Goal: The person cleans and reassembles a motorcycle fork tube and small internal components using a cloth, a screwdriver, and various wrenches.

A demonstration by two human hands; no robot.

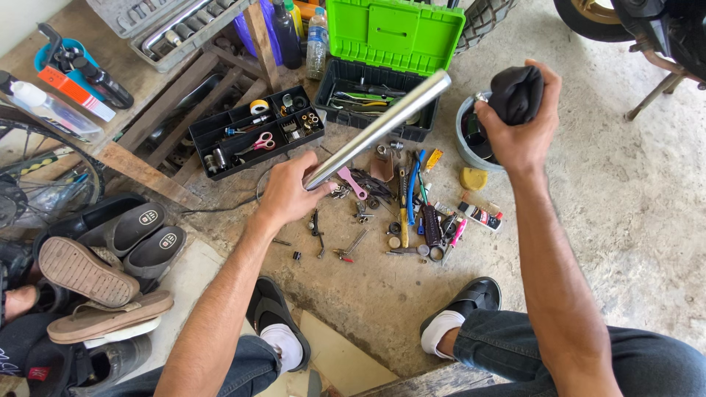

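The left grip point(290, 192) is closed around the lower end of a shiny metal tube point(382, 125), which slants up toward one o'clock over scattered tools point(401, 209) on the floor. The right grip point(523, 121) clenches a black cloth point(516, 93) above a small bucket point(465, 140), at three o'clock from the tube.

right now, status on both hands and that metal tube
Left hand gripping the metal tube at its lower end. Right hand clutching a dark cloth above the grey tub. Loose tools on the floor beneath.
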